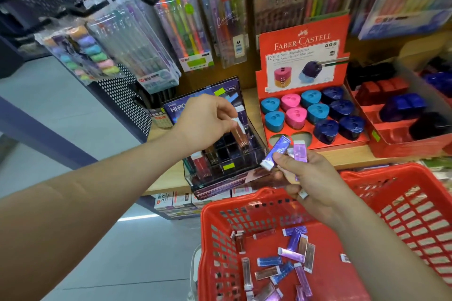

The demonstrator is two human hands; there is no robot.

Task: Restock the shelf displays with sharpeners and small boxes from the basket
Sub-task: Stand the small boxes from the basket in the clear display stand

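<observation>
Here, the left hand (208, 122) pinches a bronze box (239, 131) above the clear display case's (232, 156) slots while the right hand (315, 178) grips 2 more boxes (276, 151) — fanned loosely above the near red basket (204, 239) — which could slip if jostled.

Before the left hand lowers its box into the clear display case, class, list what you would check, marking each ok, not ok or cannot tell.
1. Left hand pinches the bronze box: ok.
2. Bronze box above the clear display case: ok.
3. Space free beneath it: cannot tell.
4. Right hand holds the blue box and purple box: ok.
5. Red basket holds more boxes: ok.
6. Sharpener display full: not ok, two front slots empty.
</observation>
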